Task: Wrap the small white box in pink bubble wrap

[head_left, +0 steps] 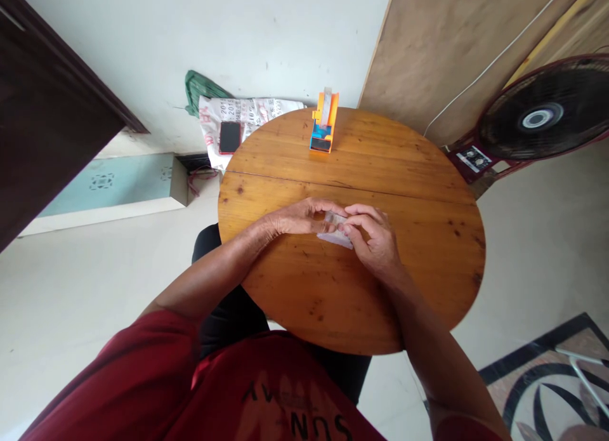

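Observation:
A small whitish, partly see-through item [337,239] lies low over the middle of the round wooden table [352,308]. My left hand [311,217] is closed on its left and upper side, thumb below and fingers above. From the right, my right hand [374,236] pinches the same item, its fingertips meeting those of my left hand. The fingers cover much of the item, so its exact shape is hidden.
An orange and blue tape dispenser [324,124] stands at the table's far edge. Beyond the table's far left edge a phone [230,138] lies on a printed white sack [209,120]. A large fan [542,117] is at the right.

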`<act>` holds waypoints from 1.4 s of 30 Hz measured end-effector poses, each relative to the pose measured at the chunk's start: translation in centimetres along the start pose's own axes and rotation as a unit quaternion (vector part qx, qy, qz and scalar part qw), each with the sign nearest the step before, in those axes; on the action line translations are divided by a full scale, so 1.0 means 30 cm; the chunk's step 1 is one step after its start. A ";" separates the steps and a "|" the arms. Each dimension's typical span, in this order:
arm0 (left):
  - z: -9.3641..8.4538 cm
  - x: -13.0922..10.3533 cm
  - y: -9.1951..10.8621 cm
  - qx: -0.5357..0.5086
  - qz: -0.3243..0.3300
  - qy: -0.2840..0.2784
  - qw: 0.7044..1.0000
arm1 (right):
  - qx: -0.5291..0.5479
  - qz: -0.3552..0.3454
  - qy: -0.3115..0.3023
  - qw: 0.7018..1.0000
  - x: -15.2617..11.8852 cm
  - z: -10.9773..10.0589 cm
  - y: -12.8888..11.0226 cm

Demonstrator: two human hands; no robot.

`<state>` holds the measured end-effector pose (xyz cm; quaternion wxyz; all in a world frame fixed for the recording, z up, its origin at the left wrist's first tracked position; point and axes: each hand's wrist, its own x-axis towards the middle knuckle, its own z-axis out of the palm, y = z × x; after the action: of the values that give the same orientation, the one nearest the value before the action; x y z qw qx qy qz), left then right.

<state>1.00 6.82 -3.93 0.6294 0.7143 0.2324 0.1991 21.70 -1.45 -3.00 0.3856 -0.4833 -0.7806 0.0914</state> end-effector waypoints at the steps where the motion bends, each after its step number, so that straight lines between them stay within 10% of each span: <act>1: -0.001 0.000 0.001 -0.001 0.006 -0.002 1.000 | 0.000 -0.001 0.001 1.000 0.000 -0.001 -0.001; 42: 0.009 0.004 0.015 -0.032 0.018 -0.018 0.999 | -0.002 0.001 0.026 1.000 -0.006 0.006 0.026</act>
<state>1.30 6.62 -3.53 0.6522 0.7015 0.2015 0.2047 22.14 -1.16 -3.62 0.4047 -0.4873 -0.7699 0.0776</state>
